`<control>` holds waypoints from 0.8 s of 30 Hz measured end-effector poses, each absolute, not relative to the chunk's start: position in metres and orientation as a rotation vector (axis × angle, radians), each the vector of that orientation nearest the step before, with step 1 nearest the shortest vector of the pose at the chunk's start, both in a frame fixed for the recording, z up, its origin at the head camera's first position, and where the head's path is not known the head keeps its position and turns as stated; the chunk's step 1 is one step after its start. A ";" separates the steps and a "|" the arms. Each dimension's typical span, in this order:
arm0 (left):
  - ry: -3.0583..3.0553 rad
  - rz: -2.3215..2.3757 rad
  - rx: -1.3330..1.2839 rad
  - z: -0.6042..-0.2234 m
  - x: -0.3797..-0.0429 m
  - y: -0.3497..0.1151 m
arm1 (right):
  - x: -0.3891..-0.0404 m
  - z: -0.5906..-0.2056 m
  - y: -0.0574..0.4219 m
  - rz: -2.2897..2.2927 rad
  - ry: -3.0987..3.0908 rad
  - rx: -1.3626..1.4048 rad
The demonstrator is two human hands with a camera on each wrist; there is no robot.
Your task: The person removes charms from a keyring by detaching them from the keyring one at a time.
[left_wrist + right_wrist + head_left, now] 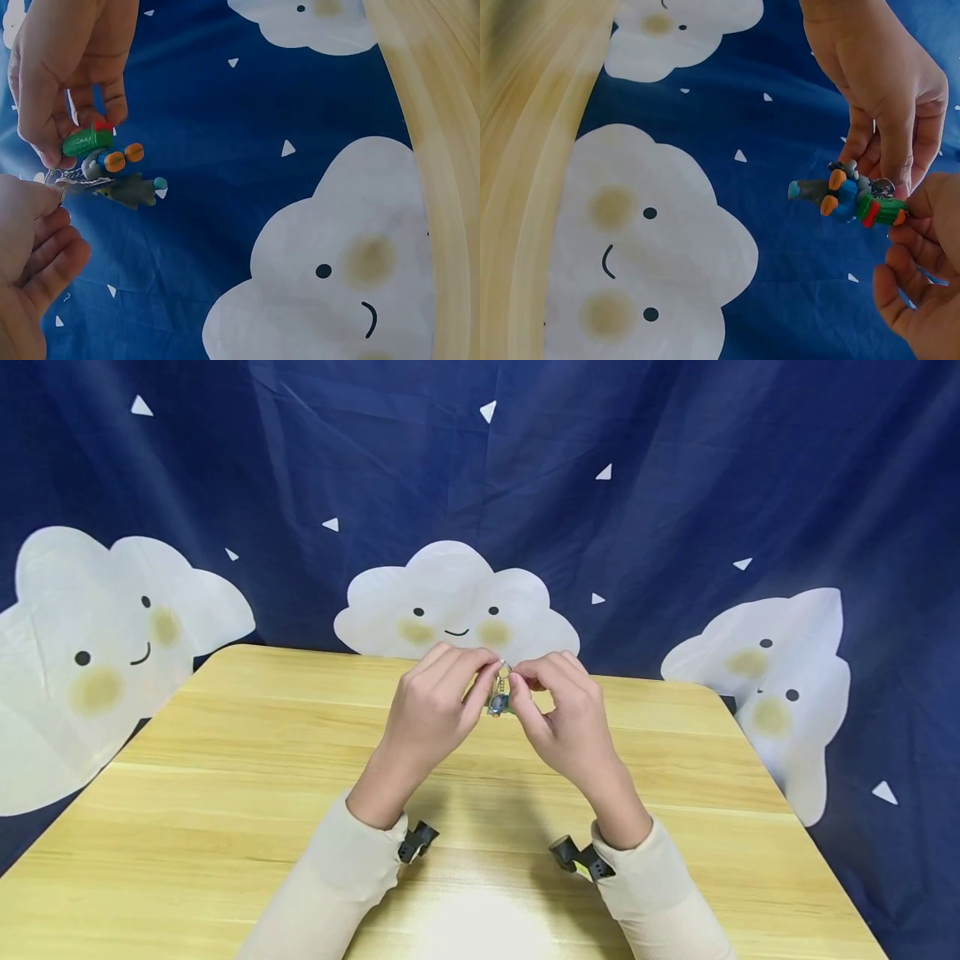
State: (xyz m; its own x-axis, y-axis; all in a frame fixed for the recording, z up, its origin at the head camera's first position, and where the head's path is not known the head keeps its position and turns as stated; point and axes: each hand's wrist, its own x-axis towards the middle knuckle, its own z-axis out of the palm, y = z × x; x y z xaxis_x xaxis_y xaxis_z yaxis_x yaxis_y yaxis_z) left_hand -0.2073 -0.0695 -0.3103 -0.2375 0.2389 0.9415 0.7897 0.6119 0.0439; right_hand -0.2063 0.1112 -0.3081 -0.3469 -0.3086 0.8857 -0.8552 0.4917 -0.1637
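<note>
Hanging charms (846,201), blw L grip (435,693), R grip (572,714)

And nothing legible here — no word, label, brand or number can be read on the far backdrop (420,468), desk (225,827) or little keychain (846,201).

A dark blue cloth (420,452) with visible folds extends behind the table (262,777) and along both sides. The cloth bears small white triangles (487,412) and large white clouds (453,597) with printed smiles and yellow cheeks. A fold distorts the right-hand cloud (806,647). The tabletop is pale yellow wood grain; bright light (483,922) reflects from its near section.
</note>
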 end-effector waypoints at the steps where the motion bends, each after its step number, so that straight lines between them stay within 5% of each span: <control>1: -1.781 -0.640 -0.837 -0.310 -0.207 -0.070 | -0.206 -0.308 0.111 0.810 -1.889 0.967; 24: -1.767 -0.601 -0.832 -0.312 -0.208 -0.070 | -0.206 -0.308 0.111 0.802 -1.871 0.987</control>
